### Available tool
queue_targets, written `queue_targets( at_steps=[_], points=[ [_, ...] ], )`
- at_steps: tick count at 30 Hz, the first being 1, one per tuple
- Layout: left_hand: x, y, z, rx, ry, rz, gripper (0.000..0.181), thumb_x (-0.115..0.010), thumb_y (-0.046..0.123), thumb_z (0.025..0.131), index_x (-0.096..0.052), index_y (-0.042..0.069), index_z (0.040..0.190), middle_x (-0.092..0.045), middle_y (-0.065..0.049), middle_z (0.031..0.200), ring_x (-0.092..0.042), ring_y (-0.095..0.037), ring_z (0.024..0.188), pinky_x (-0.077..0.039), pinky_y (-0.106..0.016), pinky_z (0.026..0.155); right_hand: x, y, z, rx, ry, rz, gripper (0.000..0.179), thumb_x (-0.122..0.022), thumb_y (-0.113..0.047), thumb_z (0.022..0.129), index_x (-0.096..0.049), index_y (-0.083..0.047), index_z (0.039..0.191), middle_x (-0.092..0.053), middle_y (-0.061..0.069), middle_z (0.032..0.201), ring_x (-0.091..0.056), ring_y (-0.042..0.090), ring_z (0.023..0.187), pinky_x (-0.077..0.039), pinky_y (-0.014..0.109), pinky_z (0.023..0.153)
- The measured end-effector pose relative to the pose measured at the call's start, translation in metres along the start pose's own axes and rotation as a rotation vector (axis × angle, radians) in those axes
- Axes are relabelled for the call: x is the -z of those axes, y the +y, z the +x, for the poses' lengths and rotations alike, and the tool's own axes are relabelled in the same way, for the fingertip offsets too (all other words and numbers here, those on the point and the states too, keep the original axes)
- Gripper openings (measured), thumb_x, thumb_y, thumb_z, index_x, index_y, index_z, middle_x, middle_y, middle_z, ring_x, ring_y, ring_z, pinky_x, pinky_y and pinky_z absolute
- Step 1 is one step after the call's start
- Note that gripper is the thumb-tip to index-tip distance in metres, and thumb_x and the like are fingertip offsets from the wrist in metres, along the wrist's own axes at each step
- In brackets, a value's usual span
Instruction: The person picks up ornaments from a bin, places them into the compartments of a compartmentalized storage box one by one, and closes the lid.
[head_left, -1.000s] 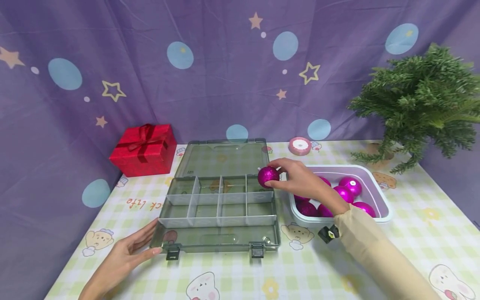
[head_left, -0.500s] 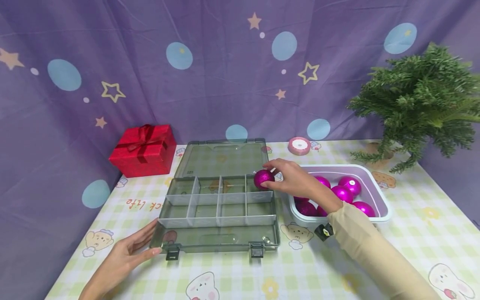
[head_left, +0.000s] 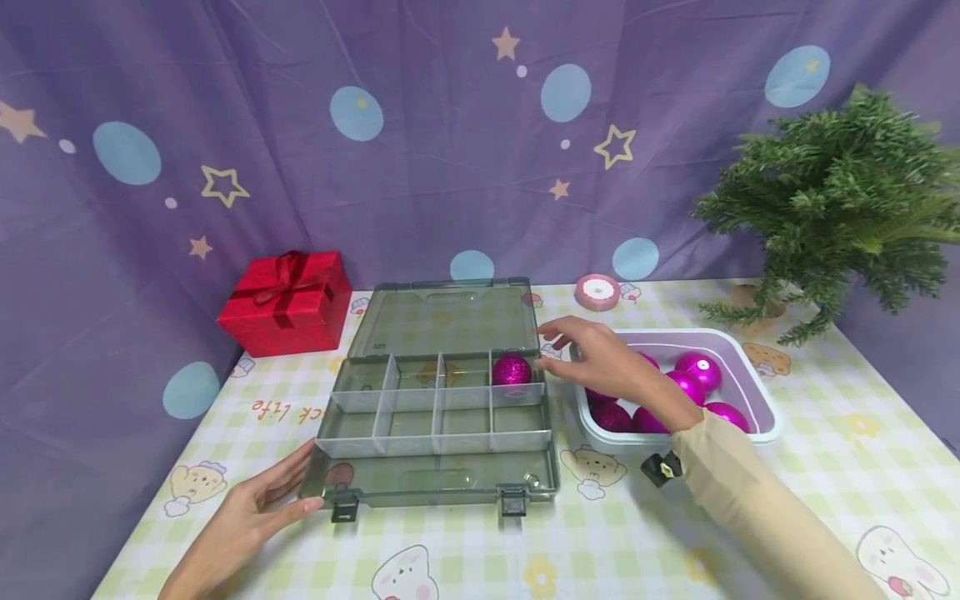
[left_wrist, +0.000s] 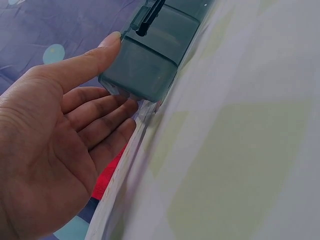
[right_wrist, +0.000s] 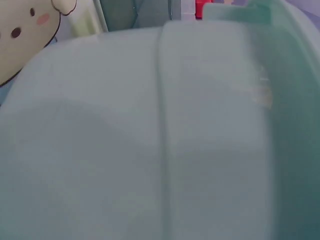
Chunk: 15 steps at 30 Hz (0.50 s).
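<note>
A glittery magenta Christmas ball (head_left: 512,369) sits in the back right compartment of the grey see-through organizer box (head_left: 420,499), whose lid lies folded back. Just right of that compartment, my right hand (head_left: 603,360) hovers with thumb and fingers apart and nothing between them. My left hand (head_left: 251,517) is at the box's front left corner. In the left wrist view, its thumb touches the corner and the extended fingers (left_wrist: 107,107) lie along the side. More magenta balls (head_left: 698,369), shiny and glittery, fill part of a pale tub (head_left: 767,398) under my right forearm.
A red gift box (head_left: 288,304) stands at the back left, a pink ribbon roll (head_left: 597,292) at the back. An artificial fir tree (head_left: 840,200) leans in from the right. The tub's wall (right_wrist: 100,140) fills most of the right wrist view.
My right hand lowered the glittery ball leftward into the back right compartment, let go and drew back slightly to the right. My left hand stayed at the box corner.
</note>
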<state>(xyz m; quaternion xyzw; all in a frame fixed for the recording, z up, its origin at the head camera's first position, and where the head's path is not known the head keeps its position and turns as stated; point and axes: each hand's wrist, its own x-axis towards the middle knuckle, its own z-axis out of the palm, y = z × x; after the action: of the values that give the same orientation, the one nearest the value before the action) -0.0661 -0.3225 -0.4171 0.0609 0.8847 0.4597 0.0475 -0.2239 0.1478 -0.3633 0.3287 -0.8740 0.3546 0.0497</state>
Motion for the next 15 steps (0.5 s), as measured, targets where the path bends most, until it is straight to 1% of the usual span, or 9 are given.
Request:
queue_targets(
  at_steps=[4,10,13,15],
  points=[
    [0.000,-0.001,0.000,-0.012,-0.002,-0.001,0.075,-0.077,0.025,0.097,-0.040,-0.001,0.157,-0.044,-0.019,0.155,-0.043,0.011,0.124,-0.046,-0.010,0.095,0.008,0.001,-0.008,-0.032,0.010,0.027,0.044,-0.078,-0.024,0.096,-0.066,-0.003,0.132,-0.069,0.014,0.122,-0.069,0.031,0.106,-0.059,0.051,0.091],
    [0.000,-0.001,0.000,-0.038,-0.003,-0.002,0.074,-0.076,0.023,0.097,-0.040,-0.002,0.157,-0.045,-0.019,0.155,-0.044,0.011,0.125,-0.045,-0.009,0.096,0.021,0.008,-0.020,-0.044,0.038,0.048,0.042,-0.079,-0.018,0.095,-0.066,-0.001,0.131,-0.069,0.015,0.123,-0.070,0.031,0.107,-0.059,0.051,0.093],
    [-0.001,-0.002,0.000,-0.043,-0.001,-0.005,0.073,-0.076,0.022,0.097,-0.041,-0.002,0.157,-0.045,-0.019,0.155,-0.044,0.010,0.126,-0.045,-0.009,0.096,0.028,0.012,-0.028,-0.051,0.046,0.061,0.042,-0.078,-0.015,0.095,-0.065,0.001,0.131,-0.069,0.016,0.123,-0.069,0.033,0.110,-0.058,0.053,0.094],
    [-0.001,-0.002,0.000,-0.049,0.000,-0.007,0.073,-0.076,0.021,0.097,-0.041,-0.002,0.157,-0.045,-0.020,0.155,-0.044,0.009,0.126,-0.045,-0.009,0.096,0.032,0.016,-0.033,-0.058,0.052,0.051,0.042,-0.079,-0.015,0.094,-0.065,0.001,0.130,-0.069,0.017,0.123,-0.069,0.034,0.111,-0.058,0.054,0.094]
  ],
)
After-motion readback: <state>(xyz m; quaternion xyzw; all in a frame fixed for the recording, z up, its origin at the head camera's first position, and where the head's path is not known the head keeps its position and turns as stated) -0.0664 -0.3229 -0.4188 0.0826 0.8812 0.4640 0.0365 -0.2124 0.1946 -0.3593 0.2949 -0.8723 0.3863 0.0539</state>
